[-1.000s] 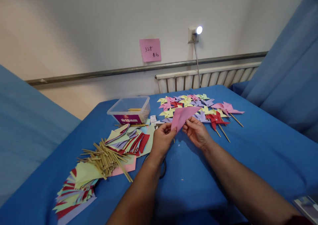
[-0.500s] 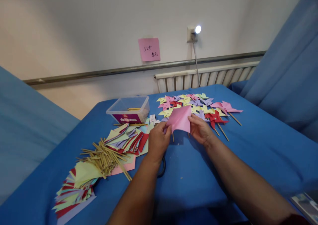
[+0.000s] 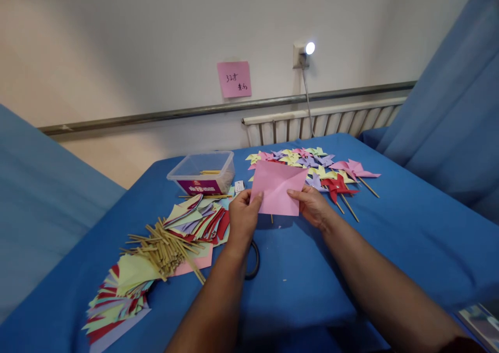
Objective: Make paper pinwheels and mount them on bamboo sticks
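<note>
A square sheet of pink paper (image 3: pixel 278 186) with faint creases is held up above the table. My left hand (image 3: pixel 245 215) pinches its left edge, thumb on the near face. On the right edge, my right hand (image 3: pixel 314 205) grips it the same way, thumb on top and fingers behind. Finished paper pinwheels (image 3: pixel 307 160) in yellow, pink, purple and red lie behind the sheet, which hides some of them. Beside my left forearm a black loop (image 3: pixel 253 262), perhaps a scissors handle, shows in part.
Wooden sticks (image 3: pixel 163 249) lie heaped at the left, between a stack of coloured paper (image 3: pixel 202 220) and a fanned paper pile (image 3: pixel 119 303). Behind them stands a clear plastic box (image 3: pixel 200 173). A blue cloth (image 3: pixel 390 249) covers the table; blue curtains (image 3: pixel 448 114) hang at the sides.
The pink paper has gone from bent and tilted to opened out nearly flat, facing me. My left hand has shifted slightly left, and more of the black loop shows.
</note>
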`<state>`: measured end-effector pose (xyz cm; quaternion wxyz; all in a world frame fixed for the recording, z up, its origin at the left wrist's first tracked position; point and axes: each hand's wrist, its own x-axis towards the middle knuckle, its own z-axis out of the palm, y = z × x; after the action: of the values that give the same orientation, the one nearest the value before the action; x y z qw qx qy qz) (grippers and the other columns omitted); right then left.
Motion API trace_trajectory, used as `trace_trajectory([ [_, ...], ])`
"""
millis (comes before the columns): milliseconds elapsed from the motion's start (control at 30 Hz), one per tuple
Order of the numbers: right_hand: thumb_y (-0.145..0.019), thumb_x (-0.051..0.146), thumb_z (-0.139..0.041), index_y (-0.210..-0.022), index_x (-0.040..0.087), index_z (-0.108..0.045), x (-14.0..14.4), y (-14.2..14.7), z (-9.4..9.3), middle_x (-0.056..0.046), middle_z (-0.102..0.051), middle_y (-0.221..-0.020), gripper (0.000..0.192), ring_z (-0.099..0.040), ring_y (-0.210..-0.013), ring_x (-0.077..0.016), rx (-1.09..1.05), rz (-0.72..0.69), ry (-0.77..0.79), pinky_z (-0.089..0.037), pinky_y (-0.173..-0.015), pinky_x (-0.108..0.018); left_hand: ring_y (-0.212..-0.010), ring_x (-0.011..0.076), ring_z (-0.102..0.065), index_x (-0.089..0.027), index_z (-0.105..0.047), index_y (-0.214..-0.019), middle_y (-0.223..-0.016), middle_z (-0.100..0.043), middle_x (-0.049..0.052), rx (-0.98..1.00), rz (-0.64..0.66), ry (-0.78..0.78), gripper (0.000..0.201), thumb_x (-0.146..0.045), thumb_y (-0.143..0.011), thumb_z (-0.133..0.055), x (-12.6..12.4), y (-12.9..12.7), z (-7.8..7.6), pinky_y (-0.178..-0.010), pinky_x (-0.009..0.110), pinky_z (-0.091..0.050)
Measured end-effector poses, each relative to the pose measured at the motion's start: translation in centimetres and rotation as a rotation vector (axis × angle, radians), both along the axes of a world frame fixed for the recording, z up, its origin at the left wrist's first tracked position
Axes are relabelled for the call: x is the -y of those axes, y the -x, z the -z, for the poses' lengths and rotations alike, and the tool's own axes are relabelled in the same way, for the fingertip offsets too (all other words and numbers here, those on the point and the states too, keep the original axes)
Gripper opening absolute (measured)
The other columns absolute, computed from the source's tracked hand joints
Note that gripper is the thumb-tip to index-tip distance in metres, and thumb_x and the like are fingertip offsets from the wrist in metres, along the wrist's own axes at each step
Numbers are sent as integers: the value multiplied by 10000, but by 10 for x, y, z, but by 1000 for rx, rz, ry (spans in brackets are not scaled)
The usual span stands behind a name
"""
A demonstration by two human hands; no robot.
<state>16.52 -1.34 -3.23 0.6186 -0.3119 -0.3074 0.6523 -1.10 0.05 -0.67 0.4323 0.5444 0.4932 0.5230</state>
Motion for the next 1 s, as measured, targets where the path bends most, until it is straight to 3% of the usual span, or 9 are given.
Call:
trace_trajectory([
  [167, -604, 350, -832, -924, 167, -714, -1, 5, 3, -76, -745, -892, 387, -666, -737, -210, 133, 68, -19, -516, -678, -334, -574, 113, -552, -132, -662, -801, -691, -656, 9, 378, -6, 145, 356, -402, -606, -788, -6, 1, 3, -590, 233, -423],
  [300, -652, 427, -798, -891, 169, -720, -3, 4, 9, -64, -728, -768, 360, -648, -670, -206, 204, 119, -30, -500, -624, -336, -575, 98, -561, -125, -654, -765, -674, -660, 7, 504, -4, 180, 336, -353, -578, -816, -6, 0, 0, -613, 223, -439],
  [533, -708, 432, -757, -890, 162, -719, -4, 3, 14, -59, -724, -786, 328, -643, -673, -193, 181, 165, -39, -508, -649, -327, -552, 89, -539, -130, -642, -724, -636, -633, -5, 478, -7, 203, 302, -328, -582, -820, -6, 1, 0, -579, 213, -414],
  [833, -661, 382, -798, -988, 171, -698, 0, 4, 3, -81, -743, -925, 402, -679, -758, -233, 70, 207, 9, -535, -734, -376, -481, 84, -468, -138, -613, -666, -573, -578, -10, 234, 115, 271, 313, -373, -587, -805, -4, 3, 4, -483, 216, -325],
  [1000, -655, 395, -793, -901, 163, -709, -2, 4, 5, -79, -745, -876, 349, -672, -729, -227, 108, 249, 7, -528, -701, -362, -505, 90, -488, -140, -624, -693, -594, -592, -3, 302, 103, 288, 309, -380, -601, -795, -3, 1, 2, -511, 220, -363],
])
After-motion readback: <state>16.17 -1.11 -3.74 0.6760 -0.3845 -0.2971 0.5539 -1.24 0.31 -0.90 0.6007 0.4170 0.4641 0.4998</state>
